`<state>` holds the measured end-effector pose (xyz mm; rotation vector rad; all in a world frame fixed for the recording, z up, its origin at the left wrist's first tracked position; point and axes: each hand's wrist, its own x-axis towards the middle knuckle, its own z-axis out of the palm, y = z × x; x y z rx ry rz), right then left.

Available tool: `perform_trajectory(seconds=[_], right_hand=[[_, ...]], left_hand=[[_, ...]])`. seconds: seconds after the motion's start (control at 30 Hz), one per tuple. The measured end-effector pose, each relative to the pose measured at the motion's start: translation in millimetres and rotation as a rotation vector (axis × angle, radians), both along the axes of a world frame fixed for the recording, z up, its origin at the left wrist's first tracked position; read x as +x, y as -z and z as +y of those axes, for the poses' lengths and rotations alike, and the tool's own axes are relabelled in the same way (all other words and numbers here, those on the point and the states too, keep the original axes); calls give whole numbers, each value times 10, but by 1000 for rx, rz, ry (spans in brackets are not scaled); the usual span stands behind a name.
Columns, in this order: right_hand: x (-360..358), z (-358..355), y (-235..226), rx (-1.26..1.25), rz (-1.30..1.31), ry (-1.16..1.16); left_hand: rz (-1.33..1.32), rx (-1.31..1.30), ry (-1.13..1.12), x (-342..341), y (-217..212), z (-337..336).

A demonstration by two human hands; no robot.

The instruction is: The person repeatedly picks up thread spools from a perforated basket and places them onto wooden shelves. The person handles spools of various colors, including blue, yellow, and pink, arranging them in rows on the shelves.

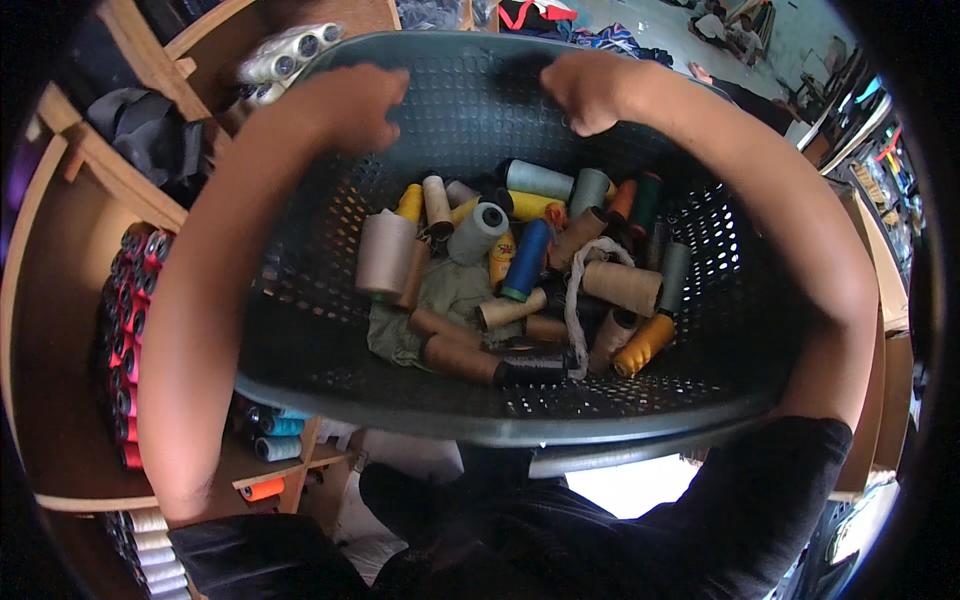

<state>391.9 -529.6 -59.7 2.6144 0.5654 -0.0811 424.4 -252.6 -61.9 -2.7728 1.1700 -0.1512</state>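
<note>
A large dark green plastic basket [430, 405] with a perforated wall sits before me, tilted so its inside shows. My left hand [370, 105] and my right hand [592, 92] are over its far inner wall, apart from each other, fingers curled in. Anything between the fingers is too small or hidden to make out. Below them lie several thread cones: a pale pink cone [386, 255], a grey-green cone [478, 233], a blue cone [527, 260], a tan cone [621, 287] and a golden cone [645, 345]. A crumpled grey-green cloth [445, 300] and a white strip [573, 310] lie among them.
Wooden shelving [75, 400] stands at the left, holding red thread cones [128, 340], teal cones [280, 437] and white cones [285, 60]. Black fabric [145, 140] rests on an upper shelf. People [728, 32] are in the far background. Cluttered racks [880, 170] line the right.
</note>
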Motion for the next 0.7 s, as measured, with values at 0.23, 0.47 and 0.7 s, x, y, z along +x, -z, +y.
perform_trajectory(seconds=[0.23, 0.47, 0.7], right_hand=[[506, -296, 1507, 70, 374, 66], [424, -606, 1898, 459, 332, 300], [781, -287, 1099, 494, 387, -53]], left_hand=[[385, 301, -143, 55, 639, -114], [415, 178, -13, 59, 662, -273], [198, -195, 186, 147, 1004, -193]])
